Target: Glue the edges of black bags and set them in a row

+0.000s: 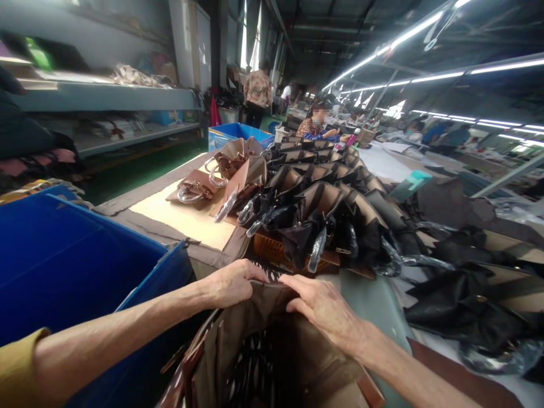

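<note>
Gripping, with curled fingers of left hand [233, 283] and right hand [329, 309], the far rim [274, 285] of a brown, tan-lined, leather-look open bag [272, 311] at bottom centre, seemingly straightening it, next needing even tension.

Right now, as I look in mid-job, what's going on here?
The person's bare left hand and bare right hand hold the far rim of an open brown bag with a tan lining. Black-and-white patterned fabric shows between the hands. Beyond, black bags with tan interiors crowd together beside smaller-looking brown bags. A deep blue bin stands at the person's left.
</note>
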{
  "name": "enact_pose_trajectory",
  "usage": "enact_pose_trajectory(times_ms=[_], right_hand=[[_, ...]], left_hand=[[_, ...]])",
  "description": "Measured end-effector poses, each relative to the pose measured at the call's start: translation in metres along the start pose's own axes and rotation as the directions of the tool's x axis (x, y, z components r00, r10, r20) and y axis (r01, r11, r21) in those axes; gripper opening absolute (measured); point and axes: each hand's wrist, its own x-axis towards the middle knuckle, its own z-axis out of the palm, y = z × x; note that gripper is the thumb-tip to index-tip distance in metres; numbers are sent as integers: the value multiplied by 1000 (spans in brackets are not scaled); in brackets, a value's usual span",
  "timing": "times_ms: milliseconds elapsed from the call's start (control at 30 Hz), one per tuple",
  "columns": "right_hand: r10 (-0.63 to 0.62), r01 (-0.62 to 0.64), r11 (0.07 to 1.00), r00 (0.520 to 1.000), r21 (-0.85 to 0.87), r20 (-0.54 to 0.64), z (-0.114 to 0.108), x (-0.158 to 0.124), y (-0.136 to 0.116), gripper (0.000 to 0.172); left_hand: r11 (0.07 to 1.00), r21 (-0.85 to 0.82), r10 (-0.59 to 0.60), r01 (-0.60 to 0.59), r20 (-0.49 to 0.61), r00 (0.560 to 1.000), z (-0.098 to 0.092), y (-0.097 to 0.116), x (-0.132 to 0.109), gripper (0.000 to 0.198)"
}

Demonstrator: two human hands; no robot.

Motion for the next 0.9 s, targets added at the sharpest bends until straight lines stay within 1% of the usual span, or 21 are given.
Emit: enact_pose_trajectory(times_ms=[67, 100, 167, 267, 367, 433, 500, 600, 667, 733, 833, 900], right_hand=[[-29, 28, 998, 999, 49, 20, -2, 2, -2, 23], [-30, 29, 998, 999, 64, 28, -4, 2, -2, 20], [-26, 24, 998, 999, 59, 30, -5, 4, -1, 24], [-1, 1, 1000, 1000, 0, 8, -2, 5, 2, 27], [27, -28, 997, 1000, -75, -16, 3, 6, 2, 26], [40, -44, 991, 999, -124, -35, 5, 6, -1, 22], [30, -37, 987, 999, -156, -46, 6, 7, -6, 15], [-16, 9, 985, 999, -171, -37, 4, 11, -14, 8], [-33, 27, 985, 999, -173, -29, 3, 15, -17, 9], [-36, 31, 984, 999, -178, -25, 2, 19, -18, 11], [-36, 32, 983, 999, -183, -17, 2, 21, -20, 13], [-29, 26, 982, 999, -186, -14, 2, 21, -22, 14]], left_hand=[[1000, 13, -22, 22, -3, 1000, 1, 5, -1, 45], [999, 15, -31, 31, -4, 1000, 2, 6, -1, 45], [999, 8, -37, 37, 3, 999, 2, 7, -1, 44], [999, -2, -49, 49, 18, 999, 3, 4, 0, 49], [997, 15, -71, 71, 20, 997, 2, -3, 2, 54], [996, 28, -85, 85, 14, 996, 2, -8, 4, 54], [997, 45, -64, 64, -2, 998, 2, -11, 6, 54], [995, 98, 29, -25, -39, 999, 3, -14, 9, 55], [990, 129, 71, -63, -56, 996, 4, -15, 10, 56], [986, 150, 86, -76, -62, 994, 6, -15, 11, 54], [977, 192, 112, -93, -94, 989, 7, -15, 10, 43], [968, 232, 128, -94, -138, 982, 9, -14, 8, 38]])
